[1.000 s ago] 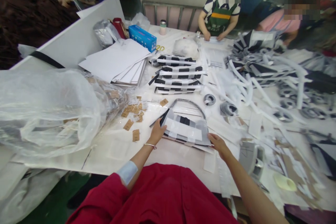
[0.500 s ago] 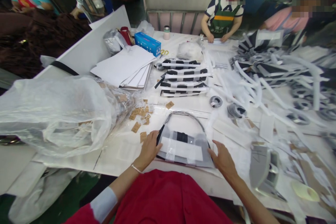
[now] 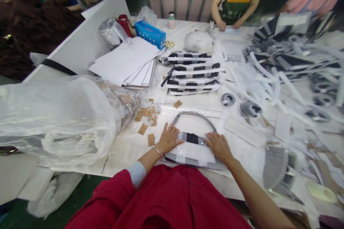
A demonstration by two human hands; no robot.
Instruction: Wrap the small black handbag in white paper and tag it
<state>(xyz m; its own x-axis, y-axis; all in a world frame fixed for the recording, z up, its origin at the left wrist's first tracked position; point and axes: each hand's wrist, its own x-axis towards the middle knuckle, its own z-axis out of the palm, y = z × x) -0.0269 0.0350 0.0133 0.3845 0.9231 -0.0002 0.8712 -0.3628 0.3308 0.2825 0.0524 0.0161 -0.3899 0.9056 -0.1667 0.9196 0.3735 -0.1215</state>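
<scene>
A grey-and-black handbag point(image 3: 197, 154) lies on the table in front of me, with a white sheet and clear tape across its face. Its thin handle point(image 3: 195, 113) arches away from me, wrapped in clear film. My left hand point(image 3: 168, 140) rests on the bag's upper left corner, fingers spread out flat. On the opposite upper corner lies my right hand point(image 3: 218, 146), also open with fingers stretched. The palms hide both top corners and the lower ends of the handle.
Brown tags point(image 3: 146, 114) are scattered left of the bag, beside a large clear plastic bag point(image 3: 56, 114). Beyond are several wrapped bags point(image 3: 197, 73), paper sheets point(image 3: 126, 61) and a blue box point(image 3: 150, 34). A tape dispenser point(image 3: 279, 168) stands right. A co-worker point(image 3: 238, 3) works opposite.
Both hands have moved from the bag's sides up onto its upper corners, and their fingers now lie flat. My view has tilted down a little.
</scene>
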